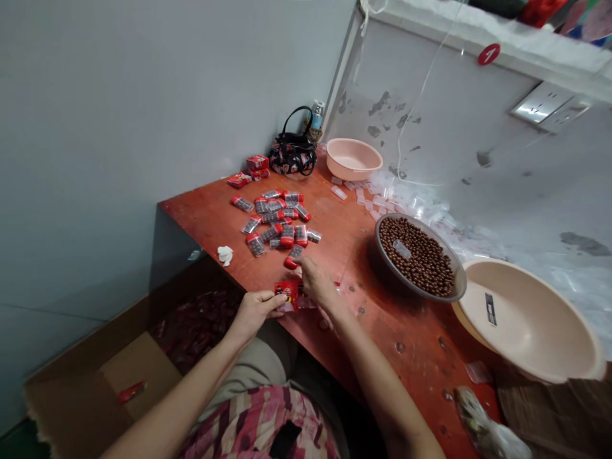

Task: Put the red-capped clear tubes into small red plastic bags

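Near the table's front edge, my left hand (258, 311) pinches the left end of a red printed packet (285, 292). My right hand (315, 284) is over the packet's right side, its fingers bent around a small clear box with a red end (292, 260); whether it grips the box or only touches it cannot be made out. Just beyond, many small clear boxes with red ends and dark contents (272, 217) lie in a loose pile. Part of the packet is hidden by my right hand.
A grey bowl of brown balls (463, 280) holds a small clear box. Beside it are a cream basin (535, 319) and, farther back, a pink basin (354, 172). A handbag (292, 156), red packs (257, 163), white tissue (224, 255) and an open carton (71, 395) surround the work area.
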A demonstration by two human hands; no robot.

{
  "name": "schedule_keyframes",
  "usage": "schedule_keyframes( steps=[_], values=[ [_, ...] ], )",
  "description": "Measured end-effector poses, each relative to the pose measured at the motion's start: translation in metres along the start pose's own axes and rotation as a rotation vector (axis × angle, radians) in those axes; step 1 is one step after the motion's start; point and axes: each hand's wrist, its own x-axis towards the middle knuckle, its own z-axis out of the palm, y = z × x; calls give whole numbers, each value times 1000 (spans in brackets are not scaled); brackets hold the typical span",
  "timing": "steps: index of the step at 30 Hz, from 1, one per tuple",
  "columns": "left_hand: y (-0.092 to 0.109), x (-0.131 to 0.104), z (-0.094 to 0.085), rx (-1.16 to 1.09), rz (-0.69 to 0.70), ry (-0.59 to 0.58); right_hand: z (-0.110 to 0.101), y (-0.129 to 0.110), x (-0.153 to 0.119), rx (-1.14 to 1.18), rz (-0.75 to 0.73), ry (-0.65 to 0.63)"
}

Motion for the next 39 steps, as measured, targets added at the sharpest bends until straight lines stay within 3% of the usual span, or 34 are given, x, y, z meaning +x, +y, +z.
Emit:
schedule_keyframes(
  steps=[3, 7, 12, 16, 18, 19, 22, 25, 31, 39],
  values=[
    [1, -2, 0, 8, -39, 17, -7, 12, 25, -401, -177, -159],
    [0, -1, 0, -150, -111, 70, -8, 24, 43, -557, -133, -201],
    [0, 2, 0, -318, -140, 104, -13, 34, 35, -464, 42, -100],
    [-2, 5, 3, -430, -155, 124, -20, 16, -9, -343, 150, -7],
    [-4, 6, 7, -487, -175, 136, -17, -2, -41, 81, 304, 90],
    [-5, 7, 9, -513, -185, 137, -13, -11, -57, 271, 360, 65],
    [-6, 7, 20, -562, -190, 130, 1, -34, -93, 575, 447, 66],
    [-7, 6, 31, -571, -175, 117, 12, -44, -107, 533, 474, 117],
    [-4, -4, 47, -544, -150, 52, 13, -42, -106, 381, 416, 206],
    [2, -10, 54, -335, 10, -114, 16, -39, -109, 598, 457, 228]
  ],
)
